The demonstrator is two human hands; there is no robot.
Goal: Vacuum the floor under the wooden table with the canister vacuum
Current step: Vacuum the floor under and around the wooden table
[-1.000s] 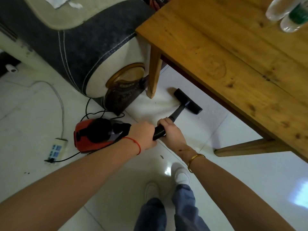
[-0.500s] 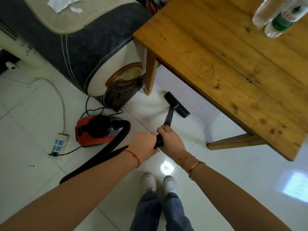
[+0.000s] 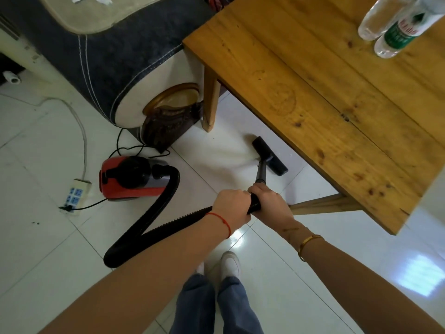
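The red and black canister vacuum [image 3: 127,179] sits on the white tiled floor left of centre. Its black ribbed hose [image 3: 154,222] loops down and back up to the wand [image 3: 261,171]. Both hands grip the wand's black handle: my left hand [image 3: 231,208] behind, my right hand [image 3: 271,201] in front. The black floor nozzle [image 3: 269,155] rests on the tiles at the near edge of the wooden table [image 3: 325,97], right of its front leg [image 3: 210,102].
A dark and cream sofa [image 3: 108,59] stands close behind the vacuum. A power strip [image 3: 74,196] with cables lies on the floor at left. Two plastic bottles [image 3: 395,27] lie on the tabletop. A slanted table brace [image 3: 325,204] runs near my right hand. My feet [image 3: 230,263] are below.
The view has shifted back and the hose now loops out in the open on the floor. The nozzle stays by the table's near edge, right of the leg.
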